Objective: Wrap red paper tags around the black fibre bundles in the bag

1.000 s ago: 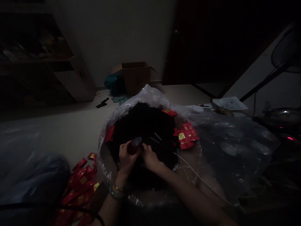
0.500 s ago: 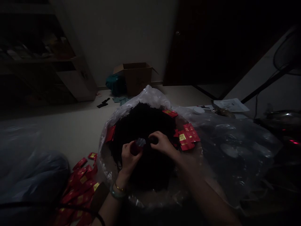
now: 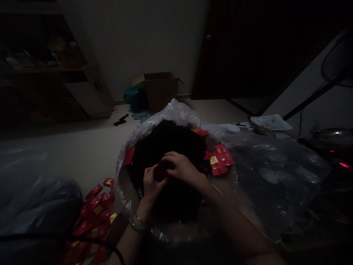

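Holding red packet [image 3: 159,173]: left grip [image 3: 150,186], curled; right grip [image 3: 180,168] seemingly touching top.

Against the wall [image 3: 129,48], on the far edge of the pale floor [image 3: 91,147], stands an open cardboard box [image 3: 162,94] with a teal bundle [image 3: 134,98] just left of it. A grey-green cloth [image 3: 140,117] and a small black item [image 3: 120,120] lie in front. A cabinet [image 3: 91,97] with crowded shelves fills the floor's far left corner; a dark door [image 3: 234,48] with a round knob [image 3: 209,37] stands right of the box. Near the floor's right side are a white tray [image 3: 271,122], a fan [image 3: 338,62] and red lights [image 3: 343,165].
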`<state>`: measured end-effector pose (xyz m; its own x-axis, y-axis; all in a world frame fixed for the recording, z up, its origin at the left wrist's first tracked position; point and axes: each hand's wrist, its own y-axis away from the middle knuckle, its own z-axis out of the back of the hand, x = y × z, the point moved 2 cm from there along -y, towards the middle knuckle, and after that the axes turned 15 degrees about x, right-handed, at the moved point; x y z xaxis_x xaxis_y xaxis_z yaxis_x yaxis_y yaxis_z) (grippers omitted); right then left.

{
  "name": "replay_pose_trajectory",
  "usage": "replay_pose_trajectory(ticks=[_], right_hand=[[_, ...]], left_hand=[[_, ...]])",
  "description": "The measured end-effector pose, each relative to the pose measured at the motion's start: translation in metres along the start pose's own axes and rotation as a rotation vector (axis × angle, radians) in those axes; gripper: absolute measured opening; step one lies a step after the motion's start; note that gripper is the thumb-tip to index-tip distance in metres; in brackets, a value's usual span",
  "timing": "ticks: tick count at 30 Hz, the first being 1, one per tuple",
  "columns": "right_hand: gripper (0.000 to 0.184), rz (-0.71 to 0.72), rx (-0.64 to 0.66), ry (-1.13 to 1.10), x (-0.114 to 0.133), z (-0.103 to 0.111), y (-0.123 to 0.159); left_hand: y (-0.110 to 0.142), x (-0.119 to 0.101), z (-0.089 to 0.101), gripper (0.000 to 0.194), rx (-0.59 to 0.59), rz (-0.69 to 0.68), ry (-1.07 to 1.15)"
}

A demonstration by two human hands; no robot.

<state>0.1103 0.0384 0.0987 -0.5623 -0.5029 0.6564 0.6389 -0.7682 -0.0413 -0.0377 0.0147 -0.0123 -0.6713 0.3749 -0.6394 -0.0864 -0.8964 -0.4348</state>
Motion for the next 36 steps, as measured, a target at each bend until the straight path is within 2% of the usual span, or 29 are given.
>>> replay_pose_trajectory(ticks=[4,8,11,14,18,21,23,26,29,32,36], right_hand=[[0.035,-0.034,-0.033,-0.023,-0.004,-0.001,0.001],[0.022,-0.142,-0.002,0.107,-0.004,-0.008,-0.002],[0.015,-0.161,0.054,0.200,-0.001,-0.015,-0.007],[0.025,-0.087,0.016,0.086,0.002,-0.017,-0.010],[0.031,0.022,-0.111,-0.167,0.001,-0.010,-0.005],[0.028,0.018,-0.174,-0.149,-0.004,-0.004,0.002],[0.025,-0.006,-0.093,-0.051,-0.006,-0.005,0.007],[0.032,-0.069,0.086,0.157,-0.005,-0.011,0.011],[0.031,-0.140,0.169,0.301,0.001,-0.015,0.012],[0.020,-0.214,0.265,0.364,0.005,-0.016,0.011],[0.021,-0.295,0.439,0.383,0.002,-0.020,0.010]], left_hand=[[0.000,-0.001,0.000,0.046,-0.010,0.007,0.008],[0.000,-0.001,-0.001,0.049,0.006,0.006,0.017],[0.000,-0.002,-0.002,0.048,0.021,-0.010,0.019],[0.000,-0.001,-0.003,0.046,-0.002,-0.008,0.032],[0.000,-0.001,-0.003,0.047,0.004,-0.001,0.046],[0.001,-0.001,-0.001,0.045,0.000,0.029,0.072],[0.001,-0.001,0.000,0.043,-0.012,0.044,0.084],[0.002,0.001,0.000,0.049,0.007,0.029,0.082],[0.002,0.002,-0.002,0.052,0.026,0.012,0.072],[0.002,0.001,-0.003,0.049,0.031,0.006,0.080],[0.001,-0.002,-0.003,0.048,0.114,-0.008,0.111]])
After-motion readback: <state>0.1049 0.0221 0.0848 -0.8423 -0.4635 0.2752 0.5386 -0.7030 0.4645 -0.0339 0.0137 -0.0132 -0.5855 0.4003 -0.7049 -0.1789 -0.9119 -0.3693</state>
